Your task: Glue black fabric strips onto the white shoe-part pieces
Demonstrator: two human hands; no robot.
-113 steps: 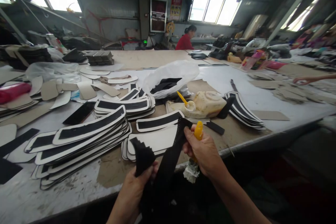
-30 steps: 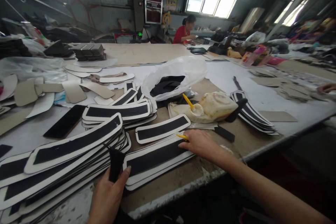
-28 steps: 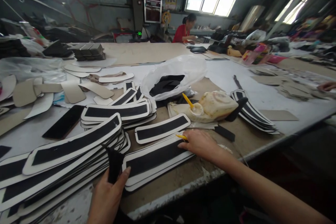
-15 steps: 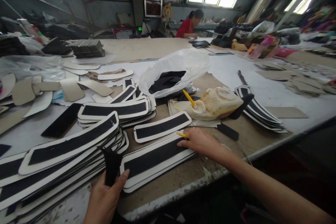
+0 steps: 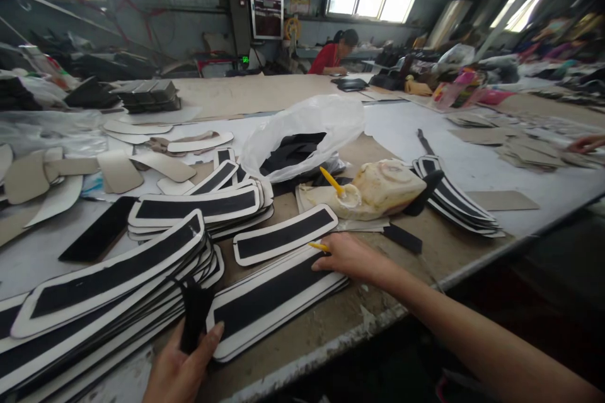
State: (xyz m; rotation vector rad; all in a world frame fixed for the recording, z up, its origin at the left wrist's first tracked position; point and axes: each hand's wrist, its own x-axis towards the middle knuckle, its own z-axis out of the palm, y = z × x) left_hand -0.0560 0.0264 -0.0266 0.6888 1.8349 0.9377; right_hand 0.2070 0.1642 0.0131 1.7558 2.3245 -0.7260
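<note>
My right hand (image 5: 348,259) presses down on the right end of a long white-edged panel with a black strip (image 5: 269,296), and it holds a yellow-handled brush (image 5: 317,245). My left hand (image 5: 177,370) sits at the near table edge, thumb on the panel's left end, gripping a bunch of black fabric strips (image 5: 193,317). Another such panel (image 5: 283,234) lies just beyond. A large stack of the same panels (image 5: 108,283) lies to the left.
A glue-caked jug (image 5: 378,187) with a second yellow brush (image 5: 331,180) stands behind the panels. A white plastic bag of black strips (image 5: 302,135) is further back. More panels (image 5: 454,198) fan out at right. A person in red (image 5: 331,56) works far off; another person's hand (image 5: 583,143) at right.
3.8 s ago both hands held a black strip up in the air; since then it lies flat on the white panel. Over the last second the hands stay put, the view shifts slightly.
</note>
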